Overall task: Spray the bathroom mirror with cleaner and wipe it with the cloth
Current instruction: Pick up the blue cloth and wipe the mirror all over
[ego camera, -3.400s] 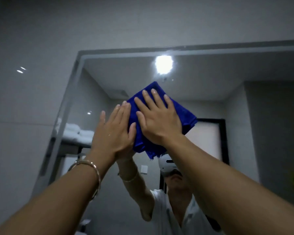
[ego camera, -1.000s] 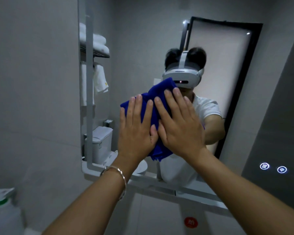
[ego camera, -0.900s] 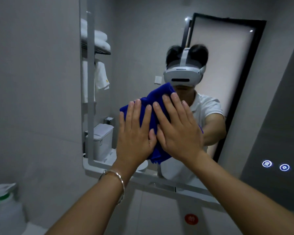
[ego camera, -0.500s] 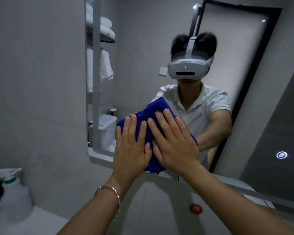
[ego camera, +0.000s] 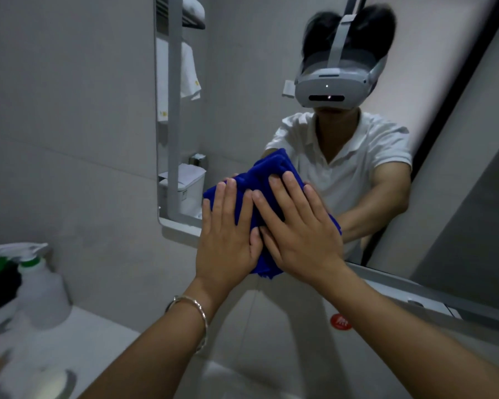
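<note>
Two hands, both flat and spread, pressed side by side on one blue cloth (ego camera: 267, 180) against the mirror (ego camera: 242, 67).

Left hand (ego camera: 228, 243): palm down on the cloth's left portion, fingers extended upward, thumb touching the right hand's thumb side. Silver bracelet (ego camera: 198, 318) on its wrist.

Right hand (ego camera: 300, 234): palm down on the cloth's centre and right portion, fingers splayed and angled up to the left. Neither hand is curled around the fabric; each pins it to the glass with an open palm.

Cloth: bunched, deep blue, sandwiched between palms and mirror near the mirror's lower edge. Its upper corner shows above the fingertips, a frayed lower edge below the heels of the hands.

Mirror: pale frame, lower left corner just left of the left hand. Reflection shows a person in a white shirt wearing a white headset (ego camera: 334, 87).

Spray bottle (ego camera: 38, 286): white, with green collar, standing on the desk (ego camera: 84, 349) at far left, well apart from both hands.

Round red sticker (ego camera: 340, 321) on the wall below the mirror.
</note>
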`<state>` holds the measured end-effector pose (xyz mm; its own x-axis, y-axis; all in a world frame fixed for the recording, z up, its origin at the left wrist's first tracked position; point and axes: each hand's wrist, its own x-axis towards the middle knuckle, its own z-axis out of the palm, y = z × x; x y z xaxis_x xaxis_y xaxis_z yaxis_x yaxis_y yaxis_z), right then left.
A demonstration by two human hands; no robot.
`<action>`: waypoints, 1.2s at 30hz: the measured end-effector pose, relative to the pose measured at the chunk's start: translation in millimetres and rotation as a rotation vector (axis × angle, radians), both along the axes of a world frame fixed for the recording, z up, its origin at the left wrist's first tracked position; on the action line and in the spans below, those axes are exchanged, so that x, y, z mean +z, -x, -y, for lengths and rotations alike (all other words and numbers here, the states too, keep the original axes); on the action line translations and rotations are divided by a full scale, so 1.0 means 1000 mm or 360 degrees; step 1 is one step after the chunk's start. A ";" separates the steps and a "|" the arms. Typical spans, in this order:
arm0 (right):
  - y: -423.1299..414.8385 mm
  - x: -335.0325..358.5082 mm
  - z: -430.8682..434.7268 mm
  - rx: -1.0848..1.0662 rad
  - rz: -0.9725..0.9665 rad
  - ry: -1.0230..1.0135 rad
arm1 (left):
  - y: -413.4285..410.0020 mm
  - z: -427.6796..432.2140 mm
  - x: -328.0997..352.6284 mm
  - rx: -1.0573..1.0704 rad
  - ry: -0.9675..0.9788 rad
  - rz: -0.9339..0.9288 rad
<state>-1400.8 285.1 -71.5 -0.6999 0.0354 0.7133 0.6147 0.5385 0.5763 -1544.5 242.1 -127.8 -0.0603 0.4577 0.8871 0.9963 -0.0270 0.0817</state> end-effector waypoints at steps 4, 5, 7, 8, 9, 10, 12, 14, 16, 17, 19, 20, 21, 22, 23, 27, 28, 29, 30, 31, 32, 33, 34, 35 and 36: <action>0.004 -0.006 -0.001 0.0003 -0.0049 -0.0042 | 0.003 -0.001 -0.002 -0.0018 -0.0003 -0.0008; 0.004 -0.006 -0.001 0.0004 -0.0054 -0.0043 | 0.002 -0.001 -0.002 -0.0026 -0.0007 0.0001; 0.005 -0.008 -0.001 0.0009 -0.0063 -0.0032 | 0.001 -0.001 -0.004 -0.0033 -0.0012 0.0019; 0.005 -0.009 -0.001 0.0010 -0.0069 -0.0023 | 0.001 -0.001 -0.006 -0.0031 -0.0015 0.0023; 0.005 -0.010 0.000 0.0011 -0.0072 -0.0014 | 0.001 0.000 -0.007 -0.0030 -0.0019 0.0026; 0.006 -0.011 0.000 0.0009 -0.0071 -0.0007 | 0.001 0.000 -0.007 -0.0032 -0.0024 0.0030; 0.007 -0.012 -0.001 0.0003 -0.0069 -0.0002 | 0.000 0.001 -0.006 -0.0043 -0.0031 0.0051; 0.005 -0.012 0.001 -0.0007 -0.0053 0.0008 | -0.003 0.002 -0.003 -0.0076 -0.0012 0.0082; 0.004 -0.007 0.002 -0.0012 -0.0007 0.0006 | -0.005 0.004 0.002 -0.0107 0.0006 0.0107; 0.005 0.000 0.003 -0.0009 0.0009 0.0004 | -0.004 0.004 0.009 -0.0115 0.0009 0.0103; 0.008 0.029 0.003 0.0009 -0.0009 -0.0015 | 0.000 0.001 0.038 -0.0132 -0.0015 0.0090; 0.010 0.051 0.001 0.0018 -0.0041 -0.0041 | 0.001 -0.002 0.061 -0.0147 -0.0044 0.0094; 0.011 0.078 0.000 0.0025 -0.0078 -0.0078 | 0.001 -0.005 0.089 -0.0158 -0.0073 0.0103; 0.011 0.107 -0.002 0.0023 -0.0109 -0.0122 | -0.001 -0.007 0.120 -0.0154 -0.0101 0.0104; 0.008 0.139 -0.005 0.0010 -0.0135 -0.0170 | -0.004 -0.009 0.153 -0.0137 -0.0128 0.0091; -0.026 0.270 -0.012 -0.0103 -0.0284 -0.0316 | -0.037 -0.015 0.295 -0.0098 -0.0170 -0.0002; -0.040 0.299 -0.012 -0.0139 -0.0344 -0.0311 | -0.050 -0.018 0.328 -0.0097 -0.0192 -0.0057; -0.055 0.324 -0.013 -0.0173 -0.0406 -0.0286 | -0.065 -0.021 0.358 -0.0099 -0.0218 -0.0119; -0.071 0.346 -0.012 -0.0204 -0.0469 -0.0261 | -0.081 -0.024 0.384 -0.0110 -0.0248 -0.0177; -0.088 0.363 -0.012 -0.0227 -0.0532 -0.0249 | -0.099 -0.027 0.405 -0.0128 -0.0284 -0.0221; -0.105 0.375 -0.012 -0.0244 -0.0584 -0.0247 | -0.117 -0.031 0.420 -0.0145 -0.0323 -0.0251; -0.120 0.382 -0.013 -0.0261 -0.0620 -0.0246 | -0.133 -0.034 0.429 -0.0159 -0.0363 -0.0273; -0.135 0.385 -0.014 -0.0281 -0.0646 -0.0247 | -0.147 -0.038 0.433 -0.0166 -0.0399 -0.0299; -0.147 0.385 -0.015 -0.0296 -0.0669 -0.0252 | -0.158 -0.042 0.433 -0.0170 -0.0439 -0.0329; -0.155 0.382 -0.016 -0.0299 -0.0692 -0.0257 | -0.166 -0.045 0.431 -0.0172 -0.0482 -0.0355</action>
